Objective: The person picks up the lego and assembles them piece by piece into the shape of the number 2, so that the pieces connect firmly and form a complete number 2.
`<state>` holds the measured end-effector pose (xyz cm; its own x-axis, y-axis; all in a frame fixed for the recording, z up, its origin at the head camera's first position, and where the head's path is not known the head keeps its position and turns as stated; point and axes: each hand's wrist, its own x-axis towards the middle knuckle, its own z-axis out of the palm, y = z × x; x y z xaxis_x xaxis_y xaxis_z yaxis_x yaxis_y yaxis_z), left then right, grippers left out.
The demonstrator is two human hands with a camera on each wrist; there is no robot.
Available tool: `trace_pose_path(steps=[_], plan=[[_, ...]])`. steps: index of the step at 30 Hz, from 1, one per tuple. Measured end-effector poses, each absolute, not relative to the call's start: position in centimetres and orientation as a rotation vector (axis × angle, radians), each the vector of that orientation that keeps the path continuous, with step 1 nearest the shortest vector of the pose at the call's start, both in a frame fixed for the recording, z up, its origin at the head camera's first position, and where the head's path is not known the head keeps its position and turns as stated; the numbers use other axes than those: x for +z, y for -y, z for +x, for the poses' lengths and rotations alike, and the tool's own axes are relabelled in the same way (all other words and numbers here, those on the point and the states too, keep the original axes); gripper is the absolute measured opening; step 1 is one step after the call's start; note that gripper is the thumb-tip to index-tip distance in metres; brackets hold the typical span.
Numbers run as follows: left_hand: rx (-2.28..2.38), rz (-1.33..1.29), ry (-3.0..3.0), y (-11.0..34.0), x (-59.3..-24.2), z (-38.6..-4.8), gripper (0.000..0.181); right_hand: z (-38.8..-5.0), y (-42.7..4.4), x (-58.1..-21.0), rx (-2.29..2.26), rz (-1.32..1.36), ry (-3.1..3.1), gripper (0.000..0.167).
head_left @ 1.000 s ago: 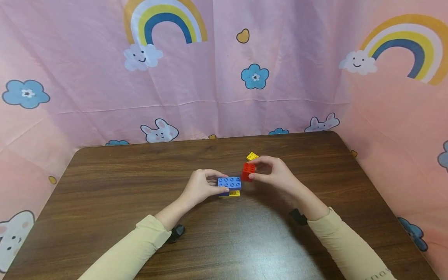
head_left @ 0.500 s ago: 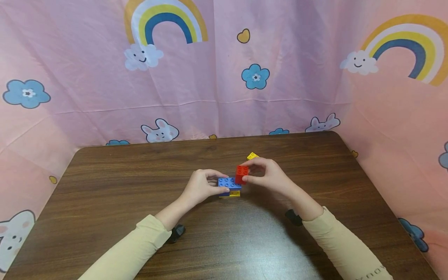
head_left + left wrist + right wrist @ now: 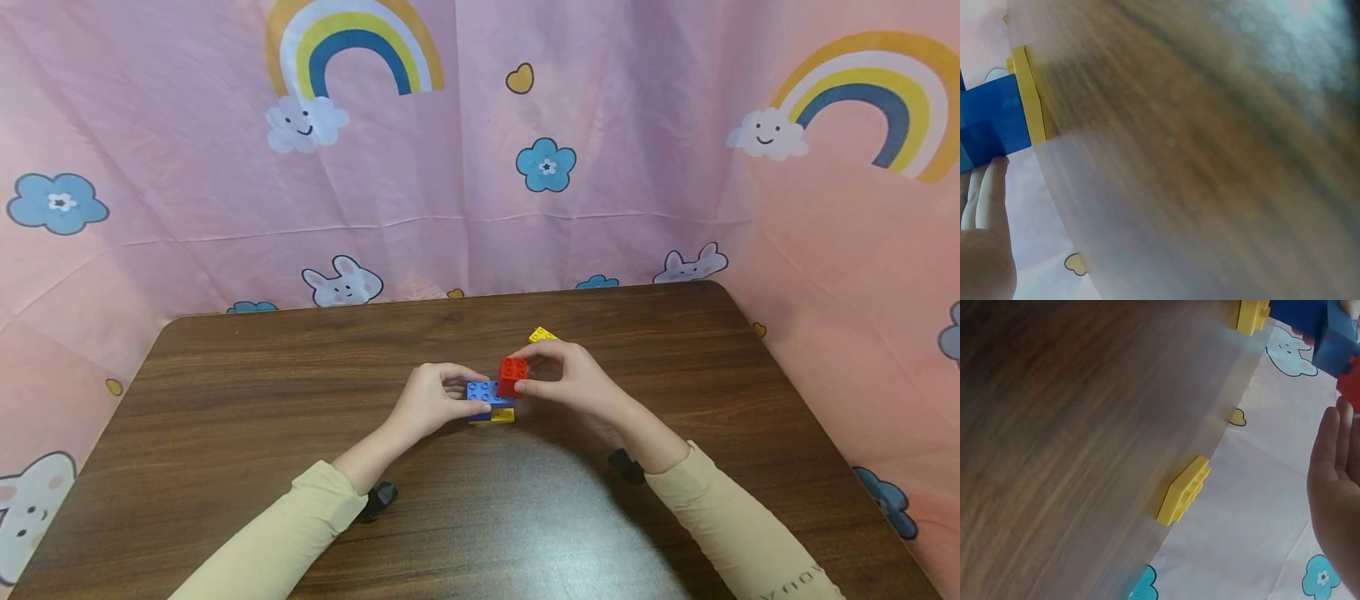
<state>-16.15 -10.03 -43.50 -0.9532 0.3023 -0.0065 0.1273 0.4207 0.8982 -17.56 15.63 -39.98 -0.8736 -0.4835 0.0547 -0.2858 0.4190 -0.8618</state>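
Observation:
In the head view my left hand (image 3: 429,405) grips a blue toy brick (image 3: 478,392) from its left, thumb on the near side. That brick tops a stack with more blue below and a flat yellow brick (image 3: 503,415) at the bottom. My right hand (image 3: 576,382) pinches a red brick (image 3: 513,372) over the right end of the blue brick; whether they are pressed together cannot be seen. The left wrist view shows the stack's blue side (image 3: 997,115) standing on the yellow base (image 3: 1030,100). Only a corner of the red brick (image 3: 1350,387) appears in the right wrist view.
A loose yellow brick (image 3: 541,334) lies behind my right hand, seen side-on in the right wrist view. The brown wooden table (image 3: 300,358) ends at a patterned pink curtain (image 3: 480,192). Dark wrist-worn devices (image 3: 379,500) hang below my wrists.
My right hand has carried the red brick leftward, from beside the blue brick to over its right end. My left hand and the stack have stayed in place.

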Motion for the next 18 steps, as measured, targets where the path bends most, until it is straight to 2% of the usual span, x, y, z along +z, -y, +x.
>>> trace_pose_path(steps=[18], plan=[[1.547, 0.372, -2.506, 10.04, -43.37, -16.14, 0.035, -17.6, -15.26, -40.11, -1.393, -0.771, -2.492, 0.035]])
